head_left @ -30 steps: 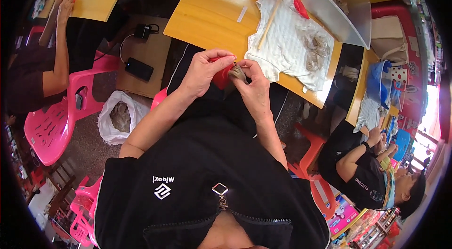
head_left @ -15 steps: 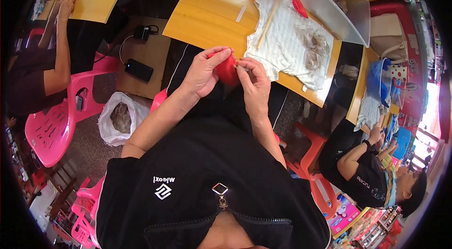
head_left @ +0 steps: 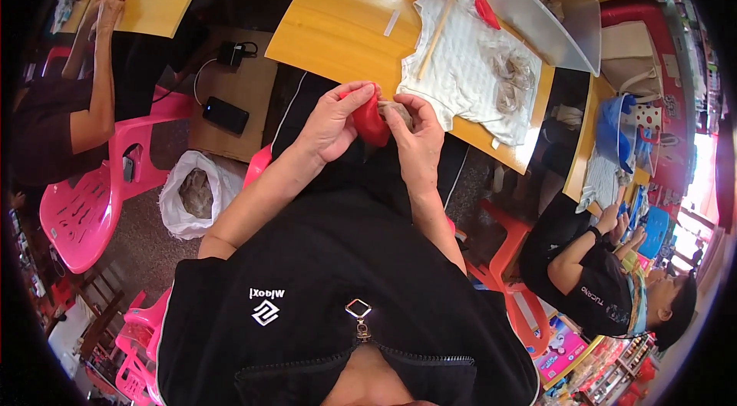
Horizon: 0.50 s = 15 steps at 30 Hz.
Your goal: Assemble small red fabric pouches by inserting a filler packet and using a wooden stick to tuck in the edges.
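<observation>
Left hand: thumb and forefinger are pinching the upper end of a red piece, the other fingers curling loosely.
Right hand: thumb and fingers are nearly closing on a tan wad.
Red piece: it is hanging between the hands above the lap, its rounded lower end dangling unsupported.
Reason for the grip: the top pinch is probably steadying the red piece beside the wad; whether they are touching, I can't tell.
White cloth: it is lying under a thin stick, perhaps serving as a soft working surface.
Table edge: the table's near edge is running just beyond the fingers, slanting down rightward.
Room: the forearms are standing apart, leaving space over the lap; the clear bin is sitting well beyond reach of the elbows.
</observation>
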Each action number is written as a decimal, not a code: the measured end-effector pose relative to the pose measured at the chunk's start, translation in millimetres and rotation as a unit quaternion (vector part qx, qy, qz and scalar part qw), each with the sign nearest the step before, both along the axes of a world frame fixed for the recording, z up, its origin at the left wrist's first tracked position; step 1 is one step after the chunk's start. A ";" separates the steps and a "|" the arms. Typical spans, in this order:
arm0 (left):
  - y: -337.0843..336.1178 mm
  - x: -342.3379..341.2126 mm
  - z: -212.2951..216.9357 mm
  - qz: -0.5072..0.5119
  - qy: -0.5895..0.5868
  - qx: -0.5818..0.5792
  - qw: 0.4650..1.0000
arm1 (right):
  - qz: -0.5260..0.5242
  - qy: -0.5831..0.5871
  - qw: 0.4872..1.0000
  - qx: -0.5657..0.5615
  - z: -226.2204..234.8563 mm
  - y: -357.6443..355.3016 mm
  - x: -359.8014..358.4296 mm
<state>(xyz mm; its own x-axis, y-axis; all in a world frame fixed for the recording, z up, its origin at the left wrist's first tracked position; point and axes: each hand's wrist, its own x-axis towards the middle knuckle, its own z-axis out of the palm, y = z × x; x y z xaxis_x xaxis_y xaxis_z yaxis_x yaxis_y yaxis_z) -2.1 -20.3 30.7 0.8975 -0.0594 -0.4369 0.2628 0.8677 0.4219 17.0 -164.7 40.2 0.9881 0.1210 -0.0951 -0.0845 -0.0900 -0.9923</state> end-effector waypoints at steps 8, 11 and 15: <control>-1.4 -2.8 -1.5 -0.004 -0.013 0.028 1.000 | 0.025 -0.062 0.989 -0.133 20.4 0.4 -3.5; -0.6 -2.3 -5.0 -0.012 -0.037 0.072 0.997 | 0.101 -0.097 0.979 -0.148 25.0 1.4 -4.3; -3.7 -3.9 -5.7 -0.045 -0.049 0.077 0.995 | 0.102 -0.065 0.985 -0.126 14.2 1.1 -1.9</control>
